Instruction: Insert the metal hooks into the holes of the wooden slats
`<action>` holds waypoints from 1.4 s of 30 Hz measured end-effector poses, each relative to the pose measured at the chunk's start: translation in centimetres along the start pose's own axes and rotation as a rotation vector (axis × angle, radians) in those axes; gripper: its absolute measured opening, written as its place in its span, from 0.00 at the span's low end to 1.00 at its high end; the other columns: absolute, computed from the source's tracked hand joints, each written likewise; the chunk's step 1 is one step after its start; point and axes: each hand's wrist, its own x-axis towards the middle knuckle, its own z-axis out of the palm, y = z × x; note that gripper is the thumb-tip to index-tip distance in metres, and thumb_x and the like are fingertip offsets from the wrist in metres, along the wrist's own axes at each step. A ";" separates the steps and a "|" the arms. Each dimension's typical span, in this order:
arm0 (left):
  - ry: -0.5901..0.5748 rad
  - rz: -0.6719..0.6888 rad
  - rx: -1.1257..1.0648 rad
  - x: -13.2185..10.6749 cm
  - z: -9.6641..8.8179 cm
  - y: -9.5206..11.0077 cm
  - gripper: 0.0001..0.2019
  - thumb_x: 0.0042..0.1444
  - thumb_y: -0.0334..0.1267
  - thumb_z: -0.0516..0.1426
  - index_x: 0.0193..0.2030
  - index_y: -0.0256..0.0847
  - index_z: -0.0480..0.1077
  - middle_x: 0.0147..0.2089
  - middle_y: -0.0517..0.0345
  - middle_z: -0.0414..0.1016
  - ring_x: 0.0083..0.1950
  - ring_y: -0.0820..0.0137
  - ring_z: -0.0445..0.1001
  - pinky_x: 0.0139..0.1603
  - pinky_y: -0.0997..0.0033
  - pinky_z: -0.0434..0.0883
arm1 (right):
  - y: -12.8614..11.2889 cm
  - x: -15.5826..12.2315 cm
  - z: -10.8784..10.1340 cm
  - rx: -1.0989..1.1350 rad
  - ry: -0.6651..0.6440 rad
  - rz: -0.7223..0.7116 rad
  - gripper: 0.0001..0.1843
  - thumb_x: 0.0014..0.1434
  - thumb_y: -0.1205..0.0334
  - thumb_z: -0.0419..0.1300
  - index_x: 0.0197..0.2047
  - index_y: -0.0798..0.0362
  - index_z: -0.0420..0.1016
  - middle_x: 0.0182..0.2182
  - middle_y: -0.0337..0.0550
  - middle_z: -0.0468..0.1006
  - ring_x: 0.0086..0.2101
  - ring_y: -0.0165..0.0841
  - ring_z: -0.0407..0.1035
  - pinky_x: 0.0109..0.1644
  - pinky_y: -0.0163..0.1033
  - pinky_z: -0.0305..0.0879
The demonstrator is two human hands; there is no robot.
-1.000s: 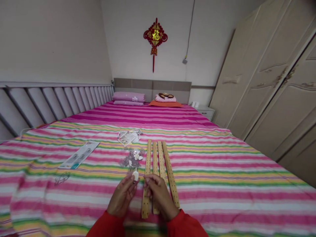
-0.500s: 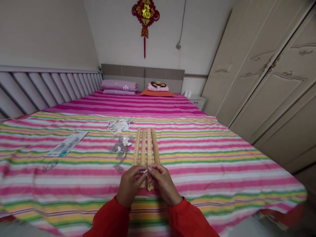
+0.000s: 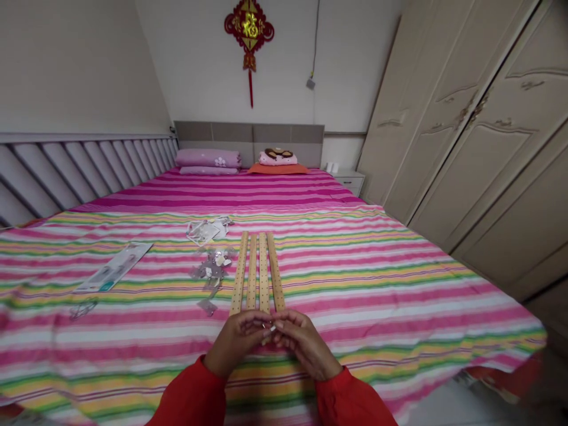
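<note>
Your left hand (image 3: 236,344) and right hand (image 3: 304,346) pinch one small shiny piece (image 3: 268,325) over the wooden strips (image 3: 257,272). Slacken either grip and it could vanish into the bedspread (image 3: 399,284).

Before me, centre: striped bedspread (image 3: 377,284). Left of centre: flat packaging card (image 3: 114,267). Far end, centre: purple pillow (image 3: 207,158), pink pillow (image 3: 277,157), grey headboard (image 3: 248,135). Top centre: red knot ornament (image 3: 248,26) on my wall. Left edge: padded wall panel (image 3: 66,171). Right: cream wardrobe (image 3: 479,136); white nightstand (image 3: 349,177) beside it.
</note>
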 end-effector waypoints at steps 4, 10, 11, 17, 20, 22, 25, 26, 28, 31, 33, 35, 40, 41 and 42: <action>-0.042 -0.041 0.004 0.5 -0.5 -0.6 0.16 0.46 0.42 0.63 0.40 0.35 0.76 0.33 0.52 0.80 0.33 0.69 0.76 0.36 0.70 0.72 | 0.3 -0.4 0.0 0.019 0.001 -0.007 0.17 0.41 0.63 0.72 0.36 0.58 0.76 0.25 0.43 0.80 0.25 0.29 0.73 0.28 0.30 0.66; 0.036 -0.042 -0.030 0.7 0.4 -1.1 0.15 0.44 0.42 0.64 0.37 0.35 0.76 0.36 0.50 0.80 0.36 0.67 0.77 0.38 0.70 0.73 | 1.1 -0.1 -0.8 0.011 0.036 -0.084 0.20 0.39 0.66 0.72 0.38 0.56 0.76 0.32 0.44 0.81 0.28 0.31 0.74 0.30 0.33 0.67; 0.059 -0.042 -0.038 0.6 0.6 -1.3 0.15 0.43 0.42 0.64 0.36 0.35 0.76 0.35 0.51 0.80 0.37 0.66 0.77 0.38 0.70 0.73 | 1.3 0.1 -1.1 0.002 0.045 -0.094 0.21 0.38 0.66 0.73 0.38 0.55 0.76 0.32 0.43 0.80 0.28 0.31 0.74 0.31 0.34 0.68; 0.276 -0.018 -0.086 0.4 2.1 -3.3 0.11 0.42 0.41 0.64 0.32 0.37 0.75 0.30 0.54 0.80 0.33 0.68 0.78 0.35 0.72 0.74 | 1.7 1.4 -2.6 -0.105 0.100 -0.163 0.22 0.35 0.64 0.74 0.37 0.54 0.77 0.28 0.39 0.79 0.26 0.29 0.72 0.32 0.35 0.68; 0.323 -0.002 -0.090 0.6 2.7 -3.9 0.11 0.41 0.40 0.64 0.31 0.38 0.74 0.29 0.55 0.79 0.33 0.68 0.78 0.35 0.73 0.75 | 1.6 1.7 -2.9 -0.165 0.100 -0.176 0.20 0.36 0.62 0.74 0.35 0.54 0.77 0.25 0.38 0.79 0.26 0.28 0.71 0.33 0.34 0.67; 0.325 0.009 -0.079 0.8 3.0 -4.1 0.11 0.41 0.40 0.64 0.31 0.38 0.74 0.29 0.54 0.80 0.33 0.68 0.78 0.35 0.73 0.75 | 1.6 1.8 -3.1 -0.201 0.097 -0.180 0.20 0.36 0.61 0.73 0.35 0.54 0.77 0.23 0.37 0.78 0.25 0.28 0.70 0.32 0.34 0.66; 0.324 0.021 -0.060 1.0 3.3 -4.6 0.10 0.41 0.40 0.63 0.31 0.38 0.74 0.31 0.54 0.80 0.34 0.68 0.78 0.36 0.73 0.75 | 1.7 2.1 -3.6 -0.267 0.115 -0.205 0.19 0.37 0.59 0.72 0.35 0.54 0.77 0.23 0.38 0.77 0.24 0.28 0.70 0.30 0.33 0.64; 0.325 0.024 -0.058 1.0 3.3 -4.8 0.10 0.42 0.39 0.63 0.32 0.38 0.74 0.31 0.54 0.80 0.34 0.68 0.78 0.36 0.73 0.75 | 1.7 2.2 -3.7 -0.295 0.122 -0.214 0.18 0.38 0.59 0.72 0.35 0.54 0.78 0.23 0.37 0.77 0.24 0.28 0.69 0.30 0.33 0.64; 0.331 0.036 -0.057 1.0 3.4 -5.3 0.09 0.43 0.39 0.62 0.32 0.38 0.74 0.32 0.54 0.80 0.35 0.68 0.78 0.38 0.73 0.74 | 1.7 2.3 -3.9 -0.352 0.131 -0.240 0.17 0.39 0.60 0.71 0.35 0.53 0.78 0.22 0.37 0.75 0.24 0.27 0.68 0.28 0.32 0.63; 0.322 0.047 -0.041 1.1 3.4 -5.5 0.09 0.45 0.40 0.61 0.33 0.39 0.74 0.32 0.54 0.80 0.35 0.68 0.78 0.38 0.72 0.74 | 1.8 2.2 -3.8 -0.428 0.143 -0.304 0.14 0.39 0.61 0.70 0.33 0.52 0.78 0.26 0.37 0.74 0.25 0.27 0.67 0.27 0.31 0.62; 0.300 0.044 -0.008 1.3 3.3 -5.2 0.09 0.46 0.41 0.61 0.33 0.38 0.74 0.32 0.54 0.80 0.35 0.68 0.78 0.37 0.72 0.74 | 1.8 2.0 -3.7 -0.470 0.135 -0.324 0.12 0.39 0.62 0.69 0.32 0.52 0.78 0.27 0.37 0.73 0.24 0.26 0.66 0.26 0.30 0.61; 0.273 0.043 0.041 1.5 3.2 -4.5 0.10 0.47 0.41 0.60 0.34 0.38 0.74 0.32 0.54 0.79 0.35 0.68 0.78 0.37 0.71 0.74 | 1.8 1.7 -3.6 -0.485 0.111 -0.298 0.12 0.40 0.61 0.69 0.32 0.52 0.78 0.25 0.36 0.71 0.23 0.25 0.64 0.25 0.30 0.59; 0.176 0.153 0.270 1.9 3.4 -3.1 0.08 0.49 0.37 0.57 0.35 0.40 0.76 0.36 0.53 0.79 0.38 0.68 0.77 0.41 0.70 0.74 | 1.7 1.1 -3.4 -0.411 0.138 -0.234 0.14 0.41 0.60 0.69 0.34 0.54 0.76 0.19 0.33 0.70 0.20 0.25 0.62 0.24 0.31 0.58; 0.159 0.196 0.333 1.8 3.5 -3.0 0.08 0.50 0.36 0.57 0.35 0.41 0.76 0.38 0.54 0.79 0.40 0.68 0.77 0.43 0.69 0.74 | 1.7 1.0 -3.3 -0.394 0.161 -0.245 0.14 0.40 0.59 0.69 0.33 0.53 0.76 0.19 0.34 0.71 0.20 0.26 0.63 0.24 0.31 0.59; 0.147 0.234 0.392 1.7 3.7 -2.9 0.08 0.50 0.35 0.57 0.36 0.42 0.76 0.39 0.54 0.79 0.42 0.67 0.76 0.45 0.68 0.73 | 1.7 0.9 -3.2 -0.378 0.183 -0.259 0.14 0.40 0.59 0.70 0.32 0.53 0.76 0.20 0.35 0.72 0.21 0.27 0.64 0.25 0.32 0.60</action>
